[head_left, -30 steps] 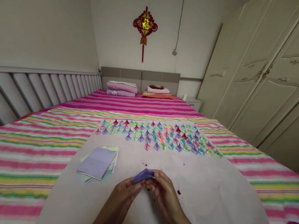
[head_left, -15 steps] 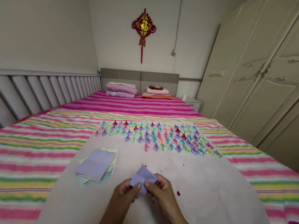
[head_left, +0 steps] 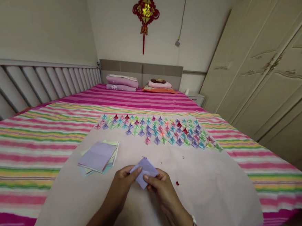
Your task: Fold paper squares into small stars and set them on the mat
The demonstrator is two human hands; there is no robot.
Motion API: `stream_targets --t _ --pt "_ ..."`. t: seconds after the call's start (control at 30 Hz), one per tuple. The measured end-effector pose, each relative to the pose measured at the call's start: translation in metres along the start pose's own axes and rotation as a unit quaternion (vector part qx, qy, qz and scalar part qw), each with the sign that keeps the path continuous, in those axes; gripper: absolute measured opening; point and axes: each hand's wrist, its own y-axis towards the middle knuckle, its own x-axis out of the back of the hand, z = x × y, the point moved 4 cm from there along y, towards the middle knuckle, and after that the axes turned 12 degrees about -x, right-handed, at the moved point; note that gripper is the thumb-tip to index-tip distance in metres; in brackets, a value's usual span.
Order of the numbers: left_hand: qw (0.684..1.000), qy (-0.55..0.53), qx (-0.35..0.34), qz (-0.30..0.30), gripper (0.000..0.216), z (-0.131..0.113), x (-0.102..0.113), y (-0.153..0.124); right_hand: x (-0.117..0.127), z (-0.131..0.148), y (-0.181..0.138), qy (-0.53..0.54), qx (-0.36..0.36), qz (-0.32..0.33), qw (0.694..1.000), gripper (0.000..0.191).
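Note:
A folded purple origami paper [head_left: 144,164] is held between my two hands just above the white board, its outline now a flat diamond. My left hand [head_left: 125,180] pinches its left side, thumb on top. The right corner is gripped by my right hand [head_left: 160,186], with the thumb pressed near the middle of the paper. Fingers beneath the paper are partly hidden. To the left lies a stack of square paper sheets [head_left: 98,156], purple on top. Beyond my hands, several rows of small folded paper pieces [head_left: 162,131] in many colours stand on the board.
The white round-edged board [head_left: 208,186] rests on a striped bedspread [head_left: 16,151]. Small red scraps [head_left: 177,183] lie right of my hands. Folded bedding [head_left: 122,82] sits by the headboard [head_left: 123,67]. A rail [head_left: 52,85] runs along the left, a wardrobe [head_left: 247,71] along the right.
The paper has gone from a partly raised, creased shape to a flatter diamond. My left thumb has moved up onto its upper left part. The view has tilted slightly downward.

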Motion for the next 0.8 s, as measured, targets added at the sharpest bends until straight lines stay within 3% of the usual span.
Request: stream_targets --t 0.27,0.43,0.57,0.8 --pt "0.994 -0.057 0.003 -0.089 0.048 0.007 0.015 0.010 0.004 0.005 -0.007 0.008 -0.006 -0.030 0.999 0.021" --pt "0.985 -0.170 0.010 -0.021 0.060 0.011 0.000 0.004 0.006 0.003 -0.007 0.026 0.000 -0.036 0.999 0.020" --pt "0.983 -0.179 0.000 0.045 0.045 0.017 -0.015 -0.003 0.005 0.000 -0.008 0.020 0.003 -0.029 0.999 0.021" --pt "0.991 -0.135 -0.002 0.016 0.026 0.021 -0.010 -0.005 0.010 -0.003 -0.010 -0.006 0.017 -0.046 0.999 0.023"
